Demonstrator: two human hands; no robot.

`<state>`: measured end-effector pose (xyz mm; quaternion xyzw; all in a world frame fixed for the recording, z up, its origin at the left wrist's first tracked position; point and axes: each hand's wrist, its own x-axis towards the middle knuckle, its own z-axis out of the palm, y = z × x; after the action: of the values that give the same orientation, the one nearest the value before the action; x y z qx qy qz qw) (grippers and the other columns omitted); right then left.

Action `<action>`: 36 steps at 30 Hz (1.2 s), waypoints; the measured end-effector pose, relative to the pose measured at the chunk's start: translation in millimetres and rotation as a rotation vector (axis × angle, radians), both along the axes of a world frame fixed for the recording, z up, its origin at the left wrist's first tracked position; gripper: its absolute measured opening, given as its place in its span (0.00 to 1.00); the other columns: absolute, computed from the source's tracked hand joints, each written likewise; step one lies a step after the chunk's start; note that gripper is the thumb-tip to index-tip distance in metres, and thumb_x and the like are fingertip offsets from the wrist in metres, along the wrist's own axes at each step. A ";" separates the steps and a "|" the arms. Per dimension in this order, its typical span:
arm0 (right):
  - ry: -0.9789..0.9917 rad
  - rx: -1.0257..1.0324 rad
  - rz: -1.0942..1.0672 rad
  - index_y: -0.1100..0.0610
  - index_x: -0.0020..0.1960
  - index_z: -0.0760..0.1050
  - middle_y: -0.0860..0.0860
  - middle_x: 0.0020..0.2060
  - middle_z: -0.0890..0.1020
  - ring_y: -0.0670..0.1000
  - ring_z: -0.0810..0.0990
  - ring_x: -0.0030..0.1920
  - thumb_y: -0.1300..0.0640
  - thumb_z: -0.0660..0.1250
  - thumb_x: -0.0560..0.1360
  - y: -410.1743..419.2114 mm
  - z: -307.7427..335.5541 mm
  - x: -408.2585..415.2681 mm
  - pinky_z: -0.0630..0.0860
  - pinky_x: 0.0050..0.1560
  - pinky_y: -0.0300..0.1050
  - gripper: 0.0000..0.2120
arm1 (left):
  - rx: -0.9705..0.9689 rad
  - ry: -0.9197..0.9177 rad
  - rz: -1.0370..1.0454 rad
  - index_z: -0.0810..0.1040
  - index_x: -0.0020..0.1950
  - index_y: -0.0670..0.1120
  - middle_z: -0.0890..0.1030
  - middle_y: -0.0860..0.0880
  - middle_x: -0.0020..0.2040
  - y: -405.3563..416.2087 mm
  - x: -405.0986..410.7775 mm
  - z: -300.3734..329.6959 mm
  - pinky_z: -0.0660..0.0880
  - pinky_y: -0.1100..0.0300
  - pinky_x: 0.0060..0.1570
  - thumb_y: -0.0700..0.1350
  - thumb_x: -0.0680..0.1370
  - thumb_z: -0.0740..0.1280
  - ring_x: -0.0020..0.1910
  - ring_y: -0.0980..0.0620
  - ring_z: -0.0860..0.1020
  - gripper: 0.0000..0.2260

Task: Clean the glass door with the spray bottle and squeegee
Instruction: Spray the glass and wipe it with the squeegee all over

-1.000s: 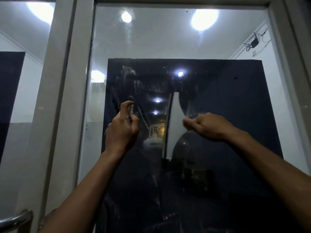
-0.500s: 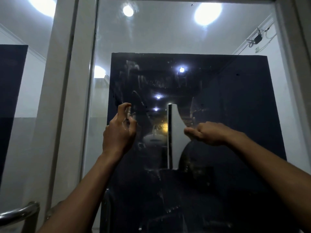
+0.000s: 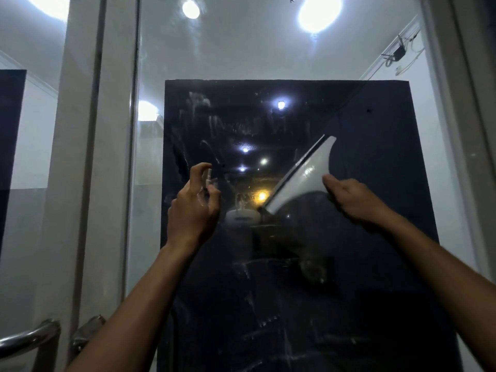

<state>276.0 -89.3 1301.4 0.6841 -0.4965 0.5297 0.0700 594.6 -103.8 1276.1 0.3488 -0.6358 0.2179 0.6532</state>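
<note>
Squeegee (image 3: 300,174) tilted up-left of right hand (image 3: 354,201) grip, seemingly on glass door (image 3: 268,63)

spray bottle (image 3: 207,181) left, squeegee (image 3: 303,175) right, seemingly on glass door (image 3: 268,63)

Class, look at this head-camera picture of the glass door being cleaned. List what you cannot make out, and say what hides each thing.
- Spray bottle: its body is hidden inside the left hand; only the top shows.
- Squeegee handle: covered by the right hand.
- Squeegee blade: whether it touches the glass door cannot be told.
- Metal door handle: cut off by the left edge.
- Glass below: cut off by the bottom edge.
</note>
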 end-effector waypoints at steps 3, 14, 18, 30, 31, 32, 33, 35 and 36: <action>-0.230 -0.001 0.219 0.53 0.32 0.69 0.46 0.25 0.73 0.48 0.70 0.28 0.43 0.54 0.84 -5.8 5.9 54.8 0.66 0.35 0.44 0.25 | 0.004 0.008 -0.003 0.64 0.71 0.54 0.78 0.50 0.44 0.7 0.9 0.3 0.66 0.62 0.31 0.46 0.83 0.59 0.35 0.58 0.75 0.16; -0.546 0.229 0.255 0.55 0.34 0.70 0.50 0.25 0.72 0.51 0.71 0.28 0.41 0.53 0.84 -25.6 -126.4 109.9 0.68 0.37 0.48 0.26 | 0.044 0.066 -0.004 0.66 0.71 0.53 0.77 0.50 0.41 -2.4 2.0 -22.7 0.63 0.65 0.29 0.46 0.83 0.59 0.33 0.59 0.74 0.16; -0.563 0.300 0.239 0.54 0.30 0.68 0.47 0.21 0.70 0.48 0.69 0.24 0.42 0.54 0.84 -19.3 -182.5 97.0 0.65 0.32 0.43 0.27 | 0.074 0.091 -0.026 0.66 0.71 0.53 0.78 0.48 0.41 -2.7 1.4 -46.2 0.63 0.65 0.29 0.47 0.83 0.58 0.33 0.59 0.74 0.16; 0.303 0.056 0.112 0.50 0.41 0.79 0.46 0.36 0.81 0.47 0.80 0.38 0.33 0.49 0.81 -6.7 -81.2 131.2 0.77 0.45 0.50 0.28 | 0.058 0.171 -0.054 0.69 0.75 0.58 0.82 0.45 0.52 12.7 12.8 -66.1 0.68 0.62 0.35 0.51 0.79 0.57 0.40 0.55 0.75 0.23; 0.402 0.077 0.103 0.50 0.44 0.80 0.46 0.38 0.82 0.47 0.80 0.40 0.32 0.48 0.81 -7.8 -72.9 136.0 0.78 0.47 0.51 0.29 | 0.064 0.160 -0.055 0.68 0.75 0.58 0.82 0.45 0.55 13.1 14.6 -66.4 0.70 0.61 0.37 0.51 0.79 0.57 0.42 0.54 0.76 0.23; 0.497 0.102 0.089 0.48 0.47 0.81 0.47 0.41 0.83 0.48 0.81 0.43 0.31 0.47 0.80 -9.8 -66.0 139.1 0.77 0.49 0.52 0.30 | 0.071 0.148 -0.059 0.68 0.75 0.58 0.81 0.45 0.58 13.0 16.6 -67.1 0.70 0.61 0.38 0.51 0.80 0.57 0.44 0.54 0.77 0.23; 0.578 0.130 0.067 0.47 0.50 0.81 0.47 0.44 0.84 0.49 0.81 0.45 0.31 0.46 0.80 -13.0 -61.0 139.2 0.76 0.51 0.52 0.30 | 0.077 0.137 -0.060 0.68 0.75 0.58 0.81 0.46 0.60 12.0 18.6 -68.1 0.71 0.61 0.40 0.50 0.81 0.58 0.47 0.53 0.77 0.22; 0.655 0.201 0.008 0.45 0.54 0.81 0.48 0.48 0.83 0.51 0.81 0.49 0.29 0.45 0.79 -20.5 -53.8 128.7 0.76 0.53 0.54 0.30 | 0.094 0.123 -0.064 0.67 0.76 0.59 0.80 0.47 0.63 9.3 20.8 -70.5 0.71 0.63 0.41 0.47 0.83 0.61 0.50 0.53 0.78 0.21; 0.652 0.241 -0.016 0.44 0.56 0.80 0.48 0.49 0.83 0.51 0.81 0.50 0.28 0.45 0.78 -23.8 -51.9 118.2 0.76 0.54 0.54 0.31 | 0.106 0.118 -0.073 0.66 0.76 0.60 0.80 0.48 0.64 8.2 21.1 -72.2 0.70 0.65 0.42 0.45 0.84 0.61 0.51 0.53 0.78 0.21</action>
<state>394.2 -113.1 1249.5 0.8167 -0.5125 0.2201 0.1477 615.6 -95.6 1203.9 0.3716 -0.6190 0.1390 0.6778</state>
